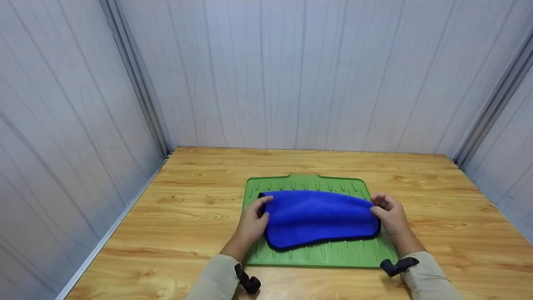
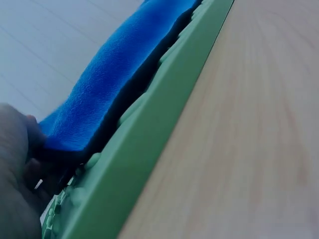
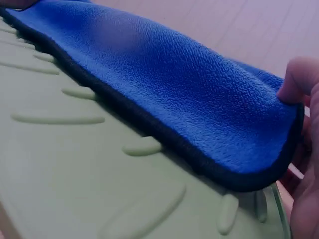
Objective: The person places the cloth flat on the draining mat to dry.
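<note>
A blue cloth with black edging (image 1: 320,216) stretches between both hands, over a green ridged mat (image 1: 308,259). The left hand (image 1: 252,223) holds the cloth's left edge, index finger lying on its upper left corner. At the opposite end the right hand (image 1: 389,212) pinches the right edge between thumb and fingers. The cloth's lower border hangs just over the mat's ridges (image 3: 142,146), and a soft crease runs along its middle. In the right wrist view the thumb (image 3: 296,79) presses on the cloth's face, with the other fingers behind the edge.
The mat lies on a wood-grain table (image 1: 179,233), its raised tab at the far side. Pale panelled walls (image 1: 283,75) enclose the table at the back, left and right. Black camera mounts (image 1: 250,283) sit on both wrists, over light sleeves.
</note>
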A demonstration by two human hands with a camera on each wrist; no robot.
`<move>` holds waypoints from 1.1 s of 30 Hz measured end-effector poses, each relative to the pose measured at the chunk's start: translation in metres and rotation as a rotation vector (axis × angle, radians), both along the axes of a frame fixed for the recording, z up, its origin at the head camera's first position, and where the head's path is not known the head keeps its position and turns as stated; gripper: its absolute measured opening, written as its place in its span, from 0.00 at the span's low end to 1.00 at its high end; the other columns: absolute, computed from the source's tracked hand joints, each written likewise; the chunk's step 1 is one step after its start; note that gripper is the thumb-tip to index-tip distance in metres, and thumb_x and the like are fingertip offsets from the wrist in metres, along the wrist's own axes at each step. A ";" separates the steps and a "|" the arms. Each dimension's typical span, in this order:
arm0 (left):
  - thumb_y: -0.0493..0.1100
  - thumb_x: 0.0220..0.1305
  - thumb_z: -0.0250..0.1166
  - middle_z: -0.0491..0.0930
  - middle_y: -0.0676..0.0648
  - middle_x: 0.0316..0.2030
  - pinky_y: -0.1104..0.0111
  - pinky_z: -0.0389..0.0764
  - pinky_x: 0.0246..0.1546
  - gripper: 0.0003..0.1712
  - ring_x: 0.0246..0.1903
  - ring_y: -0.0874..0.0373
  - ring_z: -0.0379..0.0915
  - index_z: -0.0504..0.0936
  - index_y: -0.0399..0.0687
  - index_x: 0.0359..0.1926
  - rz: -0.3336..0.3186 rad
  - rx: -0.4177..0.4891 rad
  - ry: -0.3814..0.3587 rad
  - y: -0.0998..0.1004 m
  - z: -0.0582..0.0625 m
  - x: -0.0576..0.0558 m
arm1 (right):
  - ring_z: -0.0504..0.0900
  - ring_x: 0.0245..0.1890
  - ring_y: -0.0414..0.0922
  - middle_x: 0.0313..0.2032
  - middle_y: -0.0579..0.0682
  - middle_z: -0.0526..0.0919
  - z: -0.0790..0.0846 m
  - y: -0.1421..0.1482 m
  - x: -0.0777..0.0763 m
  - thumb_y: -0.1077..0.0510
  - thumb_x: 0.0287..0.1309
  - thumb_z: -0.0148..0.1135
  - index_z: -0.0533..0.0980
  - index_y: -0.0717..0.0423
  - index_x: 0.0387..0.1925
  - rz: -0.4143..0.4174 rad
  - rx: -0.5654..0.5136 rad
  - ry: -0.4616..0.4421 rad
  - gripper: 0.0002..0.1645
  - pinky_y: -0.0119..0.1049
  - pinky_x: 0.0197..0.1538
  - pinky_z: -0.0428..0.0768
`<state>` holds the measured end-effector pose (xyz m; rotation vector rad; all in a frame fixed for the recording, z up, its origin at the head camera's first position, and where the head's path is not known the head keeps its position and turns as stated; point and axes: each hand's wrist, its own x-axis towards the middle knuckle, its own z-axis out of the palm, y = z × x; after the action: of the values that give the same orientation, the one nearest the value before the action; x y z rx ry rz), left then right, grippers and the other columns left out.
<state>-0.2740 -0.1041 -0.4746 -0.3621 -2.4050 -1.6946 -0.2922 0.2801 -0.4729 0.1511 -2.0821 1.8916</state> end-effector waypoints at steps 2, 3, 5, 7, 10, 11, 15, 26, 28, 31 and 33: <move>0.27 0.67 0.55 0.69 0.38 0.69 0.60 0.76 0.50 0.30 0.60 0.46 0.69 0.75 0.45 0.68 -0.027 -0.014 -0.057 0.000 0.001 0.000 | 0.77 0.33 0.37 0.33 0.47 0.82 0.001 -0.002 0.001 0.77 0.59 0.56 0.74 0.77 0.49 0.058 0.083 -0.039 0.15 0.28 0.39 0.75; 0.28 0.67 0.54 0.67 0.38 0.70 0.62 0.76 0.44 0.31 0.54 0.46 0.72 0.73 0.47 0.70 -0.038 -0.017 -0.092 0.000 0.001 0.001 | 0.78 0.35 0.37 0.37 0.50 0.83 0.001 -0.002 0.001 0.74 0.62 0.56 0.75 0.75 0.51 0.083 0.134 -0.063 0.16 0.28 0.41 0.75; 0.30 0.66 0.53 0.64 0.39 0.72 0.66 0.74 0.32 0.34 0.46 0.50 0.73 0.70 0.52 0.73 -0.048 -0.026 -0.157 0.001 0.002 0.001 | 0.79 0.41 0.35 0.45 0.56 0.84 0.002 -0.003 0.001 0.66 0.69 0.57 0.77 0.69 0.56 0.126 0.248 -0.106 0.17 0.27 0.45 0.75; 0.31 0.66 0.53 0.64 0.40 0.72 0.69 0.71 0.22 0.35 0.33 0.56 0.73 0.69 0.53 0.74 -0.050 -0.031 -0.196 0.002 0.002 0.001 | 0.78 0.49 0.35 0.55 0.60 0.82 0.003 -0.004 0.001 0.59 0.74 0.55 0.78 0.66 0.59 0.150 0.318 -0.136 0.19 0.27 0.51 0.73; 0.32 0.67 0.54 0.66 0.40 0.71 0.68 0.72 0.23 0.34 0.29 0.57 0.72 0.68 0.51 0.74 -0.042 -0.021 -0.199 0.003 0.002 0.001 | 0.75 0.55 0.31 0.61 0.58 0.79 0.003 -0.005 0.000 0.51 0.76 0.54 0.78 0.64 0.61 0.133 0.323 -0.172 0.24 0.24 0.56 0.71; 0.33 0.68 0.55 0.66 0.40 0.71 0.66 0.78 0.31 0.33 0.38 0.55 0.77 0.69 0.49 0.74 -0.038 -0.013 -0.184 0.003 0.003 0.001 | 0.75 0.54 0.30 0.61 0.56 0.80 0.003 -0.005 -0.001 0.51 0.76 0.54 0.79 0.63 0.60 0.115 0.286 -0.178 0.23 0.24 0.56 0.71; 0.39 0.75 0.57 0.66 0.38 0.71 0.51 0.67 0.67 0.26 0.71 0.43 0.61 0.71 0.44 0.72 -0.022 0.047 -0.092 0.001 0.002 0.001 | 0.80 0.46 0.31 0.46 0.42 0.87 0.003 -0.007 -0.003 0.53 0.71 0.62 0.82 0.64 0.54 0.003 0.055 -0.180 0.20 0.24 0.50 0.75; 0.28 0.73 0.56 0.81 0.34 0.54 0.73 0.77 0.48 0.17 0.52 0.46 0.77 0.80 0.31 0.59 0.030 0.238 0.048 0.003 0.002 -0.005 | 0.80 0.31 0.37 0.28 0.40 0.84 0.006 -0.005 -0.004 0.67 0.59 0.70 0.84 0.65 0.41 -0.207 -0.205 -0.038 0.08 0.25 0.36 0.77; 0.26 0.71 0.55 0.81 0.35 0.50 0.74 0.76 0.43 0.18 0.45 0.51 0.75 0.79 0.30 0.60 0.012 0.248 0.029 0.004 0.003 -0.004 | 0.79 0.31 0.37 0.29 0.42 0.83 0.005 -0.005 -0.003 0.71 0.61 0.65 0.80 0.69 0.47 -0.146 -0.201 -0.044 0.12 0.27 0.37 0.77; 0.25 0.69 0.52 0.80 0.35 0.49 0.71 0.74 0.45 0.21 0.45 0.53 0.73 0.77 0.30 0.61 -0.032 0.263 -0.010 0.005 0.004 -0.002 | 0.79 0.33 0.35 0.31 0.40 0.82 0.004 -0.004 -0.002 0.71 0.65 0.59 0.77 0.71 0.52 -0.088 -0.089 -0.066 0.15 0.27 0.39 0.77; 0.28 0.70 0.51 0.79 0.36 0.56 0.66 0.74 0.53 0.22 0.53 0.52 0.73 0.75 0.32 0.64 -0.076 0.276 -0.052 0.006 0.004 0.000 | 0.78 0.34 0.35 0.31 0.38 0.82 0.003 -0.004 -0.002 0.68 0.68 0.57 0.77 0.72 0.53 -0.078 -0.007 -0.085 0.15 0.27 0.41 0.75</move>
<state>-0.2744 -0.0982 -0.4705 -0.3745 -2.1740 -2.0591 -0.2938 0.2761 -0.4695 -0.0122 -2.1037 1.8887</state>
